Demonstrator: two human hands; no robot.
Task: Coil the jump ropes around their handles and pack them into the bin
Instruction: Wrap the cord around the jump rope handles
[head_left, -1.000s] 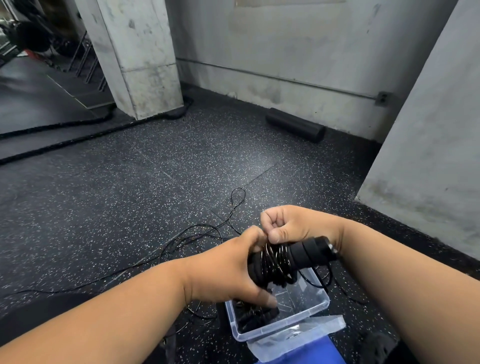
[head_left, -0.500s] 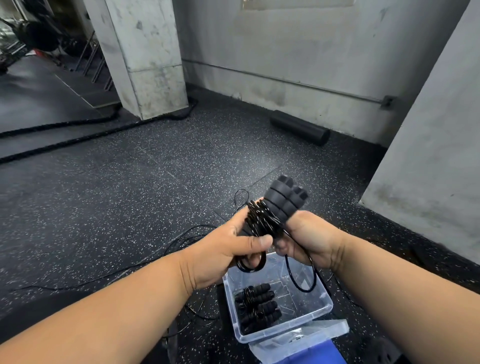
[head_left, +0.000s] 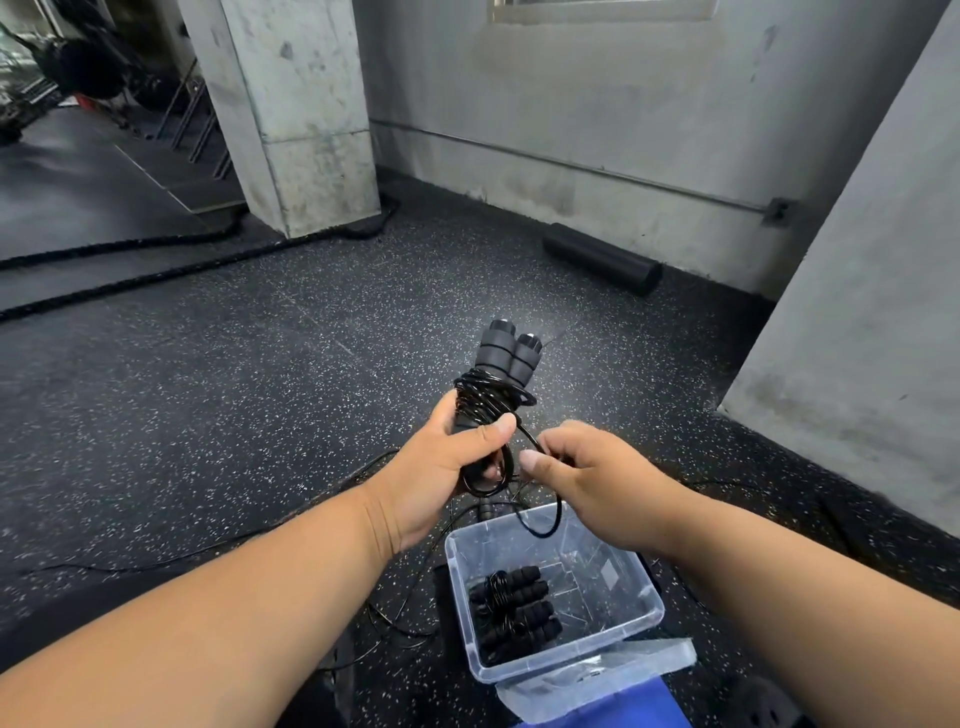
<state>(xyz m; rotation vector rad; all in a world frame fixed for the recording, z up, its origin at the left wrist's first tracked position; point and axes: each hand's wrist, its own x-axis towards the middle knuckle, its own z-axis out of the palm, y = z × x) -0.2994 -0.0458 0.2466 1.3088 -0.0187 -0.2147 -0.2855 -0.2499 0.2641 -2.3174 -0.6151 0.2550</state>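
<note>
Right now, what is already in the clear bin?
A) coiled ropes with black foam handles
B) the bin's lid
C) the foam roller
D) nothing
A: coiled ropes with black foam handles lie against the left wall of the clear bin, while the left hand holds another bundle above it.

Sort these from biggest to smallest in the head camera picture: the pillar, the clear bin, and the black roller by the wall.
1. Pillar, biggest.
2. Clear bin.
3. Black roller, smallest here, though it lies farther from the camera, so its real size against the bin is unsure.
</note>
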